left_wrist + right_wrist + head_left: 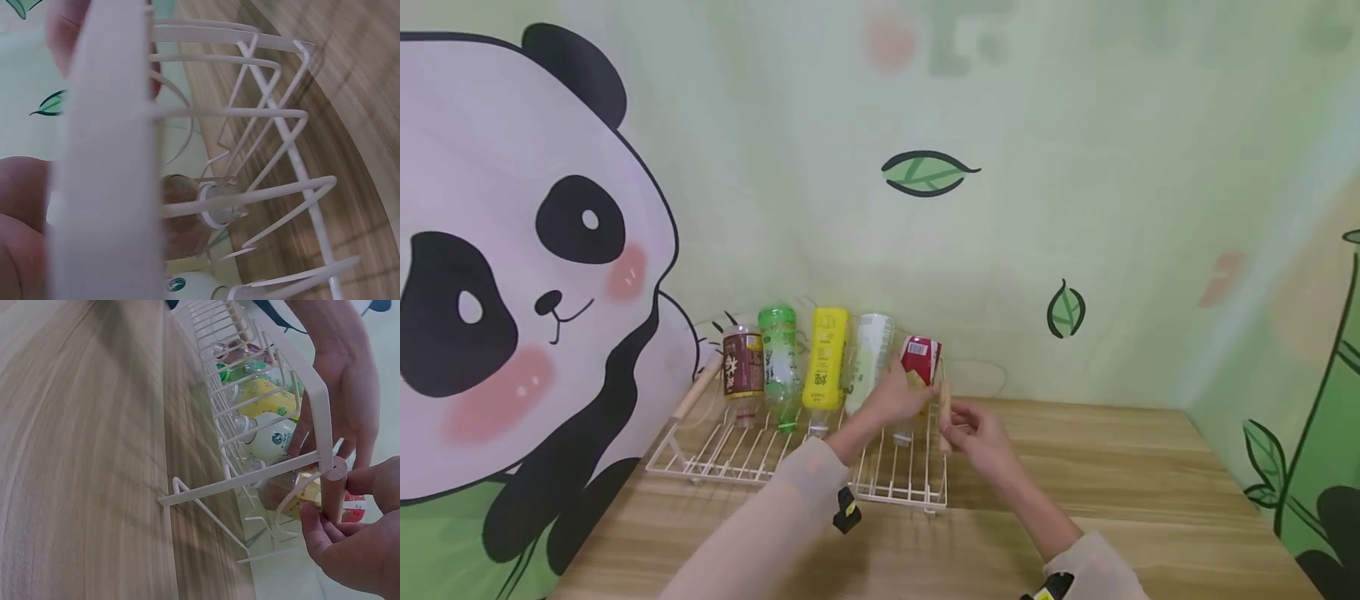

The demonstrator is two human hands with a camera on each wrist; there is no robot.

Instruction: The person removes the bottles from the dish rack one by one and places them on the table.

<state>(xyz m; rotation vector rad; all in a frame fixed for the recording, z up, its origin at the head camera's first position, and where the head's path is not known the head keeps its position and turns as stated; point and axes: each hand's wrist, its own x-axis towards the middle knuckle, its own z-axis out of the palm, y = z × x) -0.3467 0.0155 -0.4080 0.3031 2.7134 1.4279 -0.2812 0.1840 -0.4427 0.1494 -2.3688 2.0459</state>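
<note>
- Head view: the left hand (898, 396) reaches across the rack (895, 502) and seems to hold the red-labelled bottle (919, 357) at the right end, fingers on one side, thumb on the other. A sideways tug there could knock the white bottle (874, 342) just beside it and start a shuffle along the row: yellow bottle (826, 354), green bottle (780, 354), maroon-labelled bottle (743, 362).
- The right hand (981, 437) pinches the wooden handle (946, 417). Pulling it up would probably tilt the rack on the surface (1112, 467), since nobody holds the far handle (698, 387); tilted bottles may then roll or slide out.
- Left wrist view: a blurred side bar (106, 156) hides most of the left hand, so its grip cannot be told here. Bottle necks sit low by the bent wires; a cap could snag if the bottle were twisted or lifted crookedly.
- Right wrist view: thumb and fingertips close on the handle, with the red-labelled bottle right behind it. Little room remains between the hands, so they could bump, and a slipping pinch might let the handle swing onto the fingers.
</note>
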